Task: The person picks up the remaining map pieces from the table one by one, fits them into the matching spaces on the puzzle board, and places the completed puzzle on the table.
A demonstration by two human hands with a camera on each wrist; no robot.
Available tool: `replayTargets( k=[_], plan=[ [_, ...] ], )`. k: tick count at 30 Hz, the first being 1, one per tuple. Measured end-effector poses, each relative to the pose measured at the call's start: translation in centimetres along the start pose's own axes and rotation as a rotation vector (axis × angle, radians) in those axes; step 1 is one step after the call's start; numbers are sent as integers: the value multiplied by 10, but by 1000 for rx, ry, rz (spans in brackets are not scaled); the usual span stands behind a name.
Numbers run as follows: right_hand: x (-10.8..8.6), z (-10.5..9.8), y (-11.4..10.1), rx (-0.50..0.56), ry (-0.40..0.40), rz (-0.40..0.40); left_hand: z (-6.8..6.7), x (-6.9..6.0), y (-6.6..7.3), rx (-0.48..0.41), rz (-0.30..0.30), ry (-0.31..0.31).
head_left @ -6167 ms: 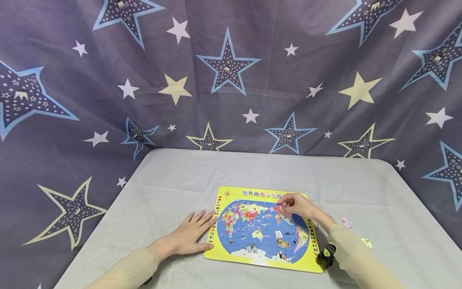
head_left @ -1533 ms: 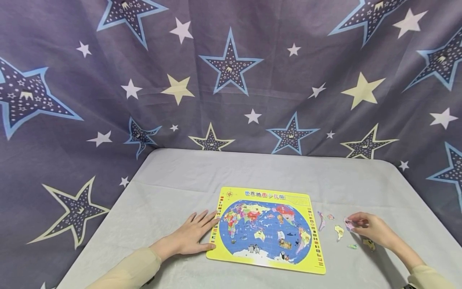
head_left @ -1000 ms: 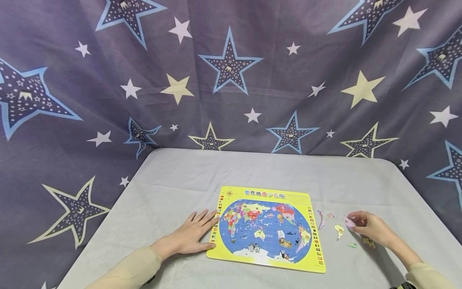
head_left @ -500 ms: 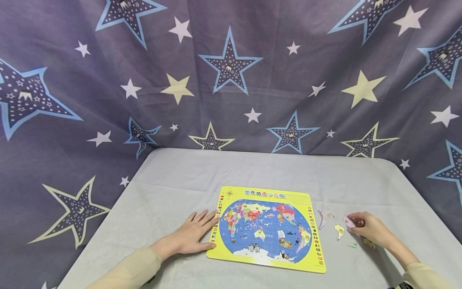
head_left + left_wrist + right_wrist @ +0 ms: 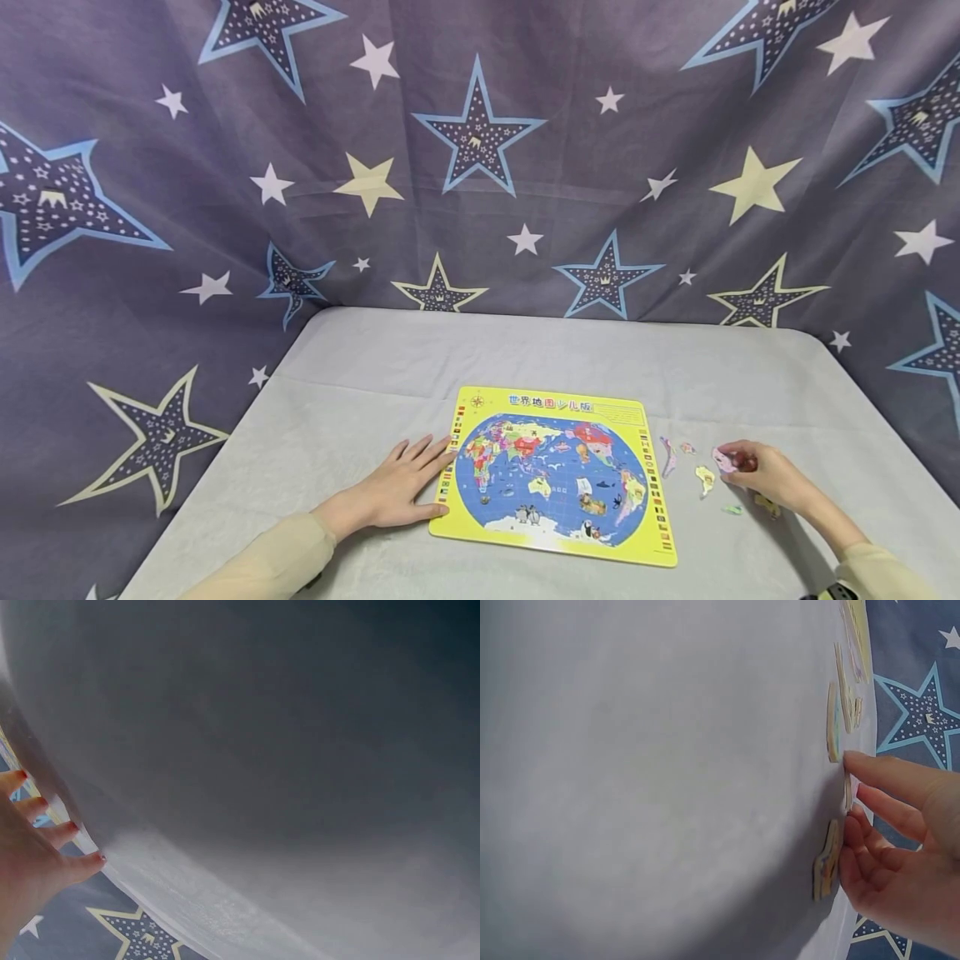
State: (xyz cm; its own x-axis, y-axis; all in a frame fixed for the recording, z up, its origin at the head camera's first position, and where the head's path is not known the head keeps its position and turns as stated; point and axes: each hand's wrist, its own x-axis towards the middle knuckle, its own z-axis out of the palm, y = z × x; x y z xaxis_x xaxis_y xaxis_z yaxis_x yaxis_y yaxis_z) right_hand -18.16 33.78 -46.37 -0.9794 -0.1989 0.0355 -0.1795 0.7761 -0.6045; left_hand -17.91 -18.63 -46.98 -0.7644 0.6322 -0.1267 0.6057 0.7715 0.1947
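Observation:
My left hand (image 5: 393,490) lies with fingers spread at the left edge of a yellow-framed world map puzzle board (image 5: 552,553); the left wrist view shows only part of this hand (image 5: 30,855). To the right of the board, my right hand (image 5: 768,475) pinches a pink puzzle piece (image 5: 722,460) between thumb and fingers, at the tabletop. In the right wrist view the right hand (image 5: 907,832) has that piece (image 5: 848,791) edge-on between its fingertips. A yellow puzzle piece (image 5: 767,505) lies partly hidden under the right hand.
Between board and right hand lie a long purple piece (image 5: 667,457), a small pink piece (image 5: 687,448), a yellow piece (image 5: 704,481) and a green piece (image 5: 732,509). A grey cloth covers the table (image 5: 360,358). A star-patterned curtain (image 5: 420,225) hangs behind.
My right hand was over the board's upper right, at a red piece; now it is among the loose pieces. The pink piece has turned slightly in its fingers. The left hand stays put.

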Motion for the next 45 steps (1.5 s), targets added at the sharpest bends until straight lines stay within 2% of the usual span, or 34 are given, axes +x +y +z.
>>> replayTargets(
  k=[14, 24, 37, 45],
  plan=[
    [0, 1, 0, 76, -27, -1, 0, 0, 0, 1, -5, -6],
    [1, 1, -1, 123, 3, -31, 0, 0, 0, -3, -10, -6],
    [3, 1, -4, 152, -9, 27, 2, 1, -1, -2, -15, -11],
    [4, 2, -6, 151, -17, 36, 2, 0, -1, 0, -13, -10]
  ],
)
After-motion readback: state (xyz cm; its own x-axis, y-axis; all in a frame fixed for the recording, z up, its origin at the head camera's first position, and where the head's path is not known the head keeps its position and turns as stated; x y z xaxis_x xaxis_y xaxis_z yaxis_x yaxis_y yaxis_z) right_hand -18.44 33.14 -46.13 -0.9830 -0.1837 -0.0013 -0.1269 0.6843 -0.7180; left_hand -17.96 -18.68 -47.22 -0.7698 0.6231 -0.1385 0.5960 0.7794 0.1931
